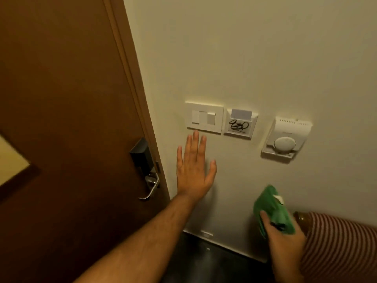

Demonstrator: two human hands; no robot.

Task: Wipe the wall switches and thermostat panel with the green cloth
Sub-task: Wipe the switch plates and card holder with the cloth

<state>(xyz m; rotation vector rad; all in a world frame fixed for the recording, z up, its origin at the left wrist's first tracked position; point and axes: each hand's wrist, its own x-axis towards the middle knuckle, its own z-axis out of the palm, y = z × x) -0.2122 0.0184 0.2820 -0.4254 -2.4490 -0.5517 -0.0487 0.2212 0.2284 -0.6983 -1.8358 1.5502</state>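
Below the three-rocker switch plate (204, 117), at its 6 o'clock, the left hand (193, 170) lies flat toward the wall with fingers straight and slightly spread, holding nothing; whether the palm actually presses the wall I cannot tell. At 6 o'clock from the dial thermostat (285, 139), well apart from it, the right hand (283, 244) grips the bunched green cloth (271, 209), thumb curled over its front. I judge the wiping not under way: the cloth touches no panel, so the switch plate, the key-card holder (240, 123) at its 3 o'clock and the thermostat look all left to do, though nothing shows whether any was cleaned. The right hand's other fingers are hidden behind the cloth, its striped sleeve (342, 248) is cut off at the frame's 4 o'clock edge, and the thermostat's lettering is too small to read
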